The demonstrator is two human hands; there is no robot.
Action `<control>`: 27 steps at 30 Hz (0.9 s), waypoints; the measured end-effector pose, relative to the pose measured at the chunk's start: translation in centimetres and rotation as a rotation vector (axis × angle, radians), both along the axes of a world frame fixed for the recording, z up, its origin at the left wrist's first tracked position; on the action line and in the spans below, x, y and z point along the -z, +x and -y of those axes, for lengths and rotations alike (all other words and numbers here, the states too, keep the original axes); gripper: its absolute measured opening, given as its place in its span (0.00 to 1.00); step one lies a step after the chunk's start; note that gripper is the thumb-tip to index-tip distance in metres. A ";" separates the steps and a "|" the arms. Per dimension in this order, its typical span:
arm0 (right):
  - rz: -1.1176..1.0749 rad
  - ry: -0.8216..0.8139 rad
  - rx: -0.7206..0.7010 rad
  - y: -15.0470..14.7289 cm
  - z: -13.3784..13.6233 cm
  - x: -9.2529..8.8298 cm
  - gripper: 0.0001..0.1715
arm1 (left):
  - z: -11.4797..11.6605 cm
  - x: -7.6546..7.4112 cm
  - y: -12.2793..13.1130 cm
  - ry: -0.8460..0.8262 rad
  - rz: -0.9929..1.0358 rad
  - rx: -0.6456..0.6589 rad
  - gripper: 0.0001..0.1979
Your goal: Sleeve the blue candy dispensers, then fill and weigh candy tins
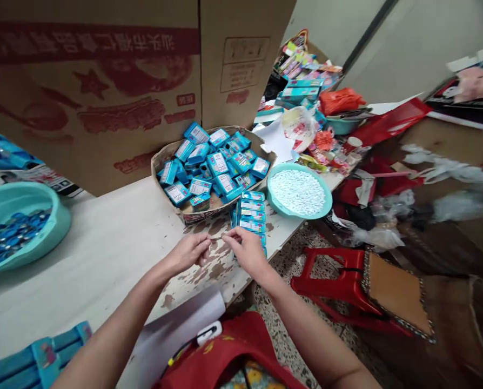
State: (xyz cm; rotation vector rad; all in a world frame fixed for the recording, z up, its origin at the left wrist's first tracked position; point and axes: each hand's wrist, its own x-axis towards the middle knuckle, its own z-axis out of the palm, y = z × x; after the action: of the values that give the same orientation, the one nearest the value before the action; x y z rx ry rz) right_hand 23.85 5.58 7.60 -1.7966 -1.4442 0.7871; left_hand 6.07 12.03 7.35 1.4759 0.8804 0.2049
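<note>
Midway between fingers [201,239], thin piece [216,238]

Thin strip [216,238], level between fingers [201,238]

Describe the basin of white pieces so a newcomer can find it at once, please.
Find the big brown box with red print. In front of it sits a carton of blue packets; the basin is at the carton's right end. White pieces fill it, while the other turquoise basin holds blue ones.
</note>
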 end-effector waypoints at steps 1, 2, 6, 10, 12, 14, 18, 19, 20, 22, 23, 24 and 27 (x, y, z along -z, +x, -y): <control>0.020 0.020 0.058 1.3 -0.9 -0.2 0.10 | -1.5 -0.6 1.2 0.027 0.023 0.013 0.13; 0.046 0.039 0.104 2.6 -1.9 -0.5 0.10 | -3.0 -1.2 2.6 0.047 0.052 0.027 0.12; 0.071 0.007 0.162 8.4 -6.9 -0.5 0.12 | -8.7 -2.4 8.3 0.079 0.097 0.121 0.08; 0.016 -0.200 0.160 12.8 -11.5 0.8 0.09 | -12.5 -1.4 12.8 0.060 0.017 0.112 0.07; 0.029 -0.236 0.170 13.9 -12.9 1.6 0.08 | -13.6 -0.5 14.2 0.045 -0.020 0.097 0.08; 0.046 -0.250 0.178 14.4 -13.6 2.0 0.09 | -14.1 0.3 15.1 0.026 -0.039 0.100 0.08; 0.130 -0.245 0.217 14.7 -13.9 2.3 0.10 | -14.1 1.3 15.7 -0.013 -0.039 0.076 0.06; 0.187 -0.215 0.257 14.8 -13.8 2.3 0.13 | -14.0 1.5 15.7 -0.007 -0.043 0.066 0.05; 0.243 -0.182 0.298 15.0 -13.6 2.5 0.17 | -13.8 1.8 15.7 0.014 -0.063 0.058 0.05; 0.287 -0.136 0.348 15.2 -13.1 3.0 0.22 | -13.5 2.3 15.5 0.095 -0.154 0.046 0.07; 0.249 -0.123 0.353 15.3 -12.7 3.3 0.22 | -13.3 2.6 15.3 0.148 -0.210 0.032 0.09; 0.182 -0.103 0.364 15.3 -12.3 3.8 0.21 | -13.0 2.9 15.2 0.208 -0.259 0.002 0.11; -0.086 0.039 0.438 14.5 -10.9 5.2 0.26 | -11.3 3.4 15.3 0.389 -0.251 -0.168 0.18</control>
State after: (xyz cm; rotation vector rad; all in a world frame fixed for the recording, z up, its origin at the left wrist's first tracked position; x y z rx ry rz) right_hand 38.35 16.49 2.42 -1.9278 -0.9521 0.5943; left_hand 21.37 23.37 3.95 1.8149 1.2190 0.3349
